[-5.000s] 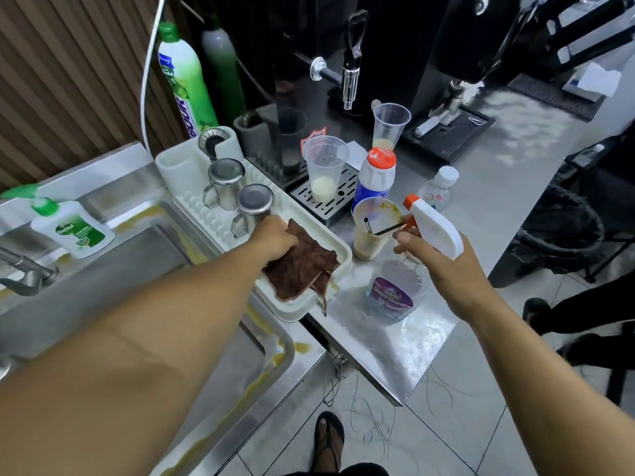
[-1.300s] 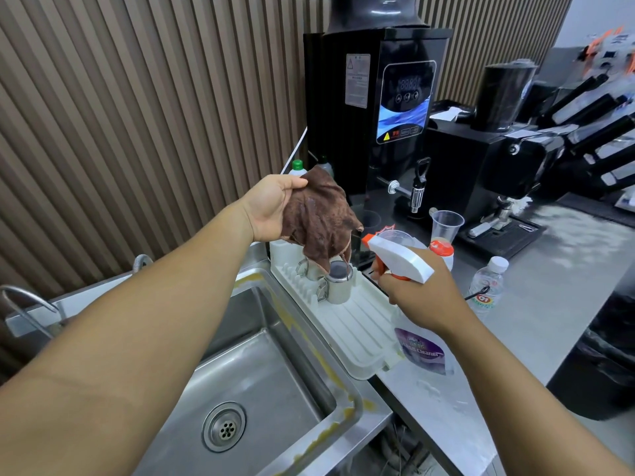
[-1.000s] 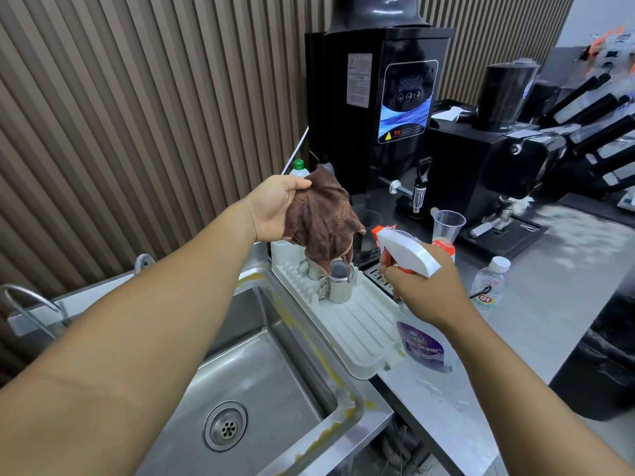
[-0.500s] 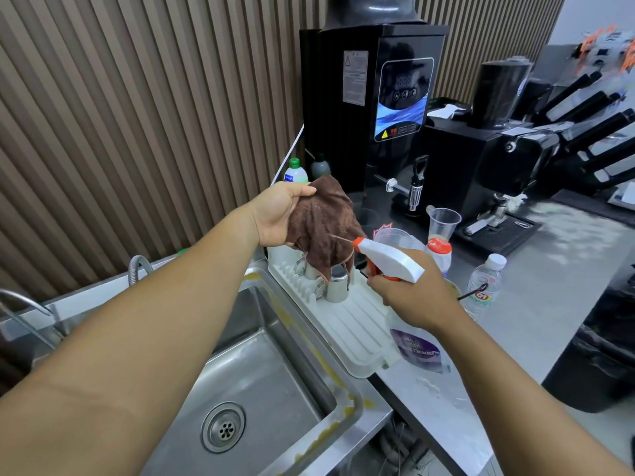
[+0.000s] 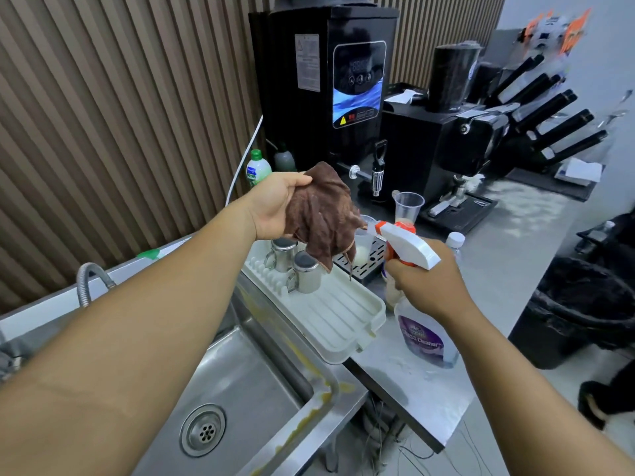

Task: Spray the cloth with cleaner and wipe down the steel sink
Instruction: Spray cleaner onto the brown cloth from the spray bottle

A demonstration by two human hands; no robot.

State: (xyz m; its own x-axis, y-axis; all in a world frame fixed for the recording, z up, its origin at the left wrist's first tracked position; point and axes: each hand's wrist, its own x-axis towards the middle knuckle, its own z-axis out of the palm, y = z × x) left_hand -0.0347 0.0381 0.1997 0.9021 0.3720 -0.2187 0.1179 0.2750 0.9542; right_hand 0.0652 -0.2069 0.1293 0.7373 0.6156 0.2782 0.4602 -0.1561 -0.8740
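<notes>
A brown slatted wall [image 5: 120, 115] backs a stainless worktop. At the left a flexible faucet hose [image 5: 90, 280] curves over the steel sink [image 5: 247, 383], whose drain [image 5: 203, 429] shows in the bare basin and whose front rim carries yellow stains [image 5: 311, 367]. Just beside the basin sits a white drying tray [image 5: 340, 321] holding two steel cups [image 5: 305, 273], with a green-capped bottle [image 5: 257, 169] behind at the wall. The left hand [image 5: 275, 207] is raised over the tray, thumb and fingers clenched round a bunched brown cloth [image 5: 323, 214] that hangs above the cups, its lowest corner covering part of the nearer one. Behind stands a black water dispenser [image 5: 330, 87], with a clear plastic cup [image 5: 408, 204] in front of it. The right hand [image 5: 426, 283] grasps the neck of a glass-cleaner spray bottle [image 5: 424, 338] held over the steel counter [image 5: 429, 389]; its white head points left and the orange nozzle [image 5: 378, 227] is just beside the cloth's right edge. Whether the trigger is squeezed cannot be told. A dark bin [image 5: 577, 310] stands at the far right. Five seconds ago the cloth lay on the tray under the left hand; it now hangs in the air, and the bottle has come across to meet it.
</notes>
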